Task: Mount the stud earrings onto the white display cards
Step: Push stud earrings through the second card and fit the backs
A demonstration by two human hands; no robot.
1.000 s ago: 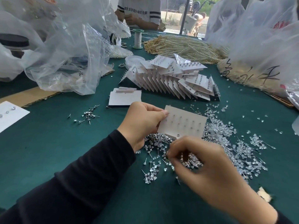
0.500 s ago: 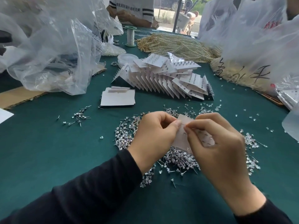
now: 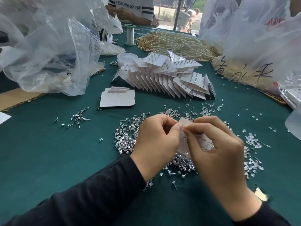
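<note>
Left hand (image 3: 156, 139): fingers curled, thumb and forefinger pinch the left edge of the white display card (image 3: 184, 122); black sleeve (image 3: 97, 193) to the wrist.
Right hand (image 3: 216, 149): thumb and forefinger pinched tight on the upper part of the card, right against the left forefinger tip; other fingers curled over the card's face. Whether a stud sits in the pinch: too small to tell.
Card position: held between both hands, tilted, above the stud pile and off the table; mostly hidden by the right hand. A few mounted studs show near its lower edge.
Stud pile (image 3: 127, 137): loose silver stud earrings heaped on the green table cloth (image 3: 40, 152), under and to the left of the hands.
Small stud scatter (image 3: 76, 117): well apart, further left.
Clear backs (image 3: 254, 141): loose, spread to the right of the hands.
Blank cards (image 3: 117, 99): short flat stack beyond the pile.
Filled cards (image 3: 162, 79): long fanned row leaning on one another, behind the blank stack.
Pearl strands (image 3: 177, 44): heap at the far side.
Thread spool (image 3: 130, 35): upright, left of the pearls.
Plastic bags (image 3: 48, 46): crumpled, clear, at far left; more at far right.
Second person (image 3: 130, 10): seated across the table, torso and hands only.
</note>
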